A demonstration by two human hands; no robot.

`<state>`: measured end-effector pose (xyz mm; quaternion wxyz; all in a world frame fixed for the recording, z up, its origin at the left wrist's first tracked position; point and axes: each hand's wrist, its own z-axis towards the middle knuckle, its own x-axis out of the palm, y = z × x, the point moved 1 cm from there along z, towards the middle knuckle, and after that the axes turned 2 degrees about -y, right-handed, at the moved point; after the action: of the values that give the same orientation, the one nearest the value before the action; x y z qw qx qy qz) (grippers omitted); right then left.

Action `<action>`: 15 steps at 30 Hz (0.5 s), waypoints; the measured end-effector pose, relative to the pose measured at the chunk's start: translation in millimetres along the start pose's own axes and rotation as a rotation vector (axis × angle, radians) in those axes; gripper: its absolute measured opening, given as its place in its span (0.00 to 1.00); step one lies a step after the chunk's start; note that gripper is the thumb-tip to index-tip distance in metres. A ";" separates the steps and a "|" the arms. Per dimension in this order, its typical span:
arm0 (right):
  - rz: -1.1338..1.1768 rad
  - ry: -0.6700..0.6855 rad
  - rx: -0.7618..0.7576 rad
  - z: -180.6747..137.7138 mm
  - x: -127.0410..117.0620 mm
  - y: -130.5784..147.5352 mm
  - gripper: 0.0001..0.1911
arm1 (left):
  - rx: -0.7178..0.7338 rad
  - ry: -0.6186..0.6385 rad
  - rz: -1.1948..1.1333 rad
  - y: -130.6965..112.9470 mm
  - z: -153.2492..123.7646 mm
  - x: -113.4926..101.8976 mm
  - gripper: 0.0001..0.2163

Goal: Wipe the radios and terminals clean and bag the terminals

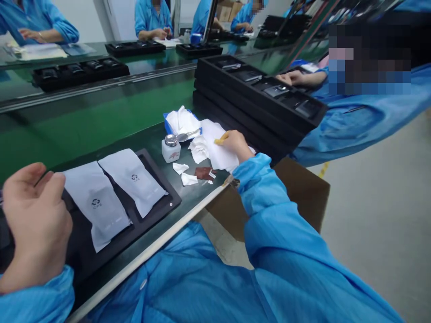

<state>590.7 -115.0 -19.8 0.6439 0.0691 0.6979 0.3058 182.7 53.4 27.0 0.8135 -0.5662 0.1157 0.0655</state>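
My left hand point(40, 213) is raised at the left, over the end of a black tray point(173, 202). Its fingers are curled toward the thumb, and whatever they hold, if anything, is hidden. Beside it, two pale plastic bags point(107, 208) printed with a recycling mark and CPE lie in the tray. My right hand point(237, 144) reaches over white paper sheets point(215, 154) on the bench. Its fingers are pinched together, with yellow at the tips, either finger covers or a small yellow piece. I cannot make out what they grip.
A white bottle with a metal cap point(171, 150), a blue box of white wipes point(183, 123), crumpled wipes point(199, 150) and a brown piece point(204, 173) are near my right hand. Stacked black trays point(256, 98) stand behind. A co-worker's sleeve point(370, 116) is at the right.
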 end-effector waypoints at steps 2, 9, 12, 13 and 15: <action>0.024 0.018 0.008 -0.5 7.9 2.5 0.03 | 0.006 0.035 -0.010 -8.7 -7.6 -0.5 0.09; 0.299 0.009 0.008 -0.5 -15.2 4.8 0.07 | -0.145 -0.027 -0.173 -20.9 -20.1 -14.9 0.09; 0.514 0.041 -0.076 -14.1 -35.8 20.9 0.08 | -0.215 -0.074 -0.332 -18.5 -21.1 -18.3 0.10; 0.604 0.071 -0.130 -22.0 -40.0 29.1 0.08 | -0.238 -0.066 -0.378 -16.6 -21.2 -17.5 0.10; 0.778 0.161 -0.273 -43.6 -40.1 48.9 0.07 | -0.272 0.010 -0.416 -12.3 -21.8 -13.1 0.12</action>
<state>541.5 -110.1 39.1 0.4272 0.2173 0.6210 0.6202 170.5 29.1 34.3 0.7252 -0.6823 -0.0092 -0.0914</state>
